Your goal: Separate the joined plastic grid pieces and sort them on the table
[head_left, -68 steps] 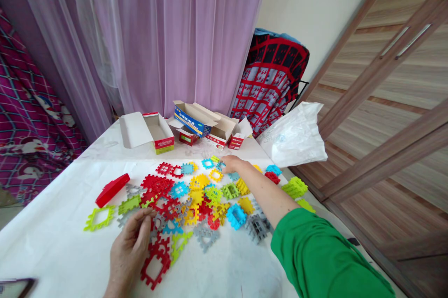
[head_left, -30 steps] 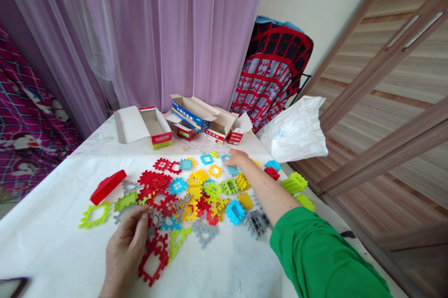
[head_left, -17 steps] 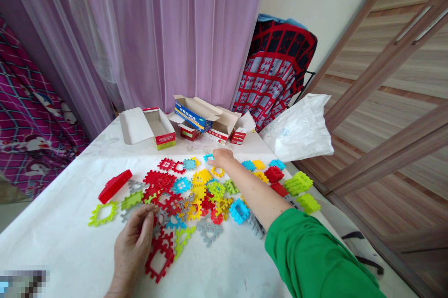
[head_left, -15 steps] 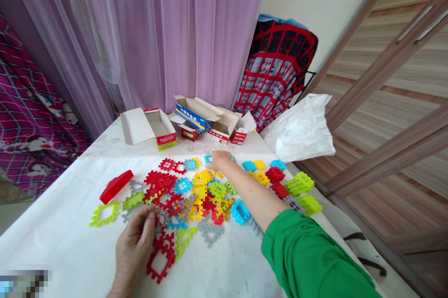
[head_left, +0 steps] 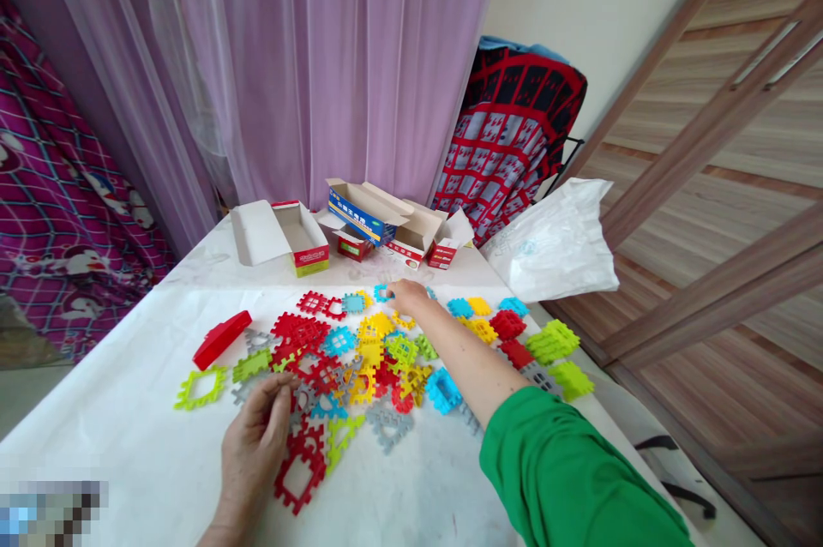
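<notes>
My right hand [head_left: 407,297] reaches out to the far side of the scattered plastic pieces, its fingers closed at the edge of a blue toothed building piece [head_left: 381,293]. My left hand [head_left: 257,427] rests low at the near left of the pile with curled fingers; whatever is between them is hidden. Close to it are a green toothed piece [head_left: 252,365], red square frames [head_left: 299,483] and a light green triangular frame [head_left: 343,437]. Yellow pieces [head_left: 369,351] and a grey triangular piece [head_left: 389,427] lie in the middle of the spread.
Opened cardboard boxes, among them a red-and-yellow one [head_left: 311,260] and a blue one [head_left: 357,217], stand at the back. A white plastic bag [head_left: 553,247] sits at the right rear. Stacked green pieces [head_left: 554,341] lie along the right edge, and a red bar-like piece [head_left: 222,339] at left.
The view has shifted slightly. My right hand and the blue piece appear to have moved a little left against the other pieces. My left hand keeps nearly the same place and pose.
</notes>
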{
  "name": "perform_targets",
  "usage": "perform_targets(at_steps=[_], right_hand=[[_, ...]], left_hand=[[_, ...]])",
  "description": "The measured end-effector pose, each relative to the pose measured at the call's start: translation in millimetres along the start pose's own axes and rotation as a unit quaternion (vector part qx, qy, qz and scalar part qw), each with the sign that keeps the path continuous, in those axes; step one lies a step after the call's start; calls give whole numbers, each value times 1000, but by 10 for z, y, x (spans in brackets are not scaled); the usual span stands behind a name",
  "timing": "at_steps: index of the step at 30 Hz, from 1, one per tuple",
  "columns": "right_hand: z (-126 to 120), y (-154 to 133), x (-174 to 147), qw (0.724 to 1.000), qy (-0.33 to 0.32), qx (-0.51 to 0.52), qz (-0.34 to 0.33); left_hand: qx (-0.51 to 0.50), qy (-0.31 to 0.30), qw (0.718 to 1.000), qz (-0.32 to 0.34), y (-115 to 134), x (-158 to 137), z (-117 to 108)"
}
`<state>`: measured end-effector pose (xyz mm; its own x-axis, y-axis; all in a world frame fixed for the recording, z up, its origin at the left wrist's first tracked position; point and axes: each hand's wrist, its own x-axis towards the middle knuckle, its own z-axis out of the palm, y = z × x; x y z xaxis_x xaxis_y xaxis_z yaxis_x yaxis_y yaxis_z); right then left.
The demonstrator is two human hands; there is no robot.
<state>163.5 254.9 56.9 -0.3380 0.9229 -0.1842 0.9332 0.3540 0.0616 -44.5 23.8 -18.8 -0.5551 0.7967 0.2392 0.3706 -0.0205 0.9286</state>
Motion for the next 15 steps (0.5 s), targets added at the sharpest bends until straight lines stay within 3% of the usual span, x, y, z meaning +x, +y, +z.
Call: perform_targets(at_steps=[8, 11, 15], right_hand=[[-227, 216, -156, 997, 61, -14, -54], [-375, 521, -283, 996, 71, -31, -53], [-531, 1145, -508, 996, 69, -64, -9]], left_hand=[[4, -2, 1000, 8, 41, 11, -10], [10, -5, 1000, 6, 26, 17, -19], [33, -14, 999, 2, 28, 30, -40]])
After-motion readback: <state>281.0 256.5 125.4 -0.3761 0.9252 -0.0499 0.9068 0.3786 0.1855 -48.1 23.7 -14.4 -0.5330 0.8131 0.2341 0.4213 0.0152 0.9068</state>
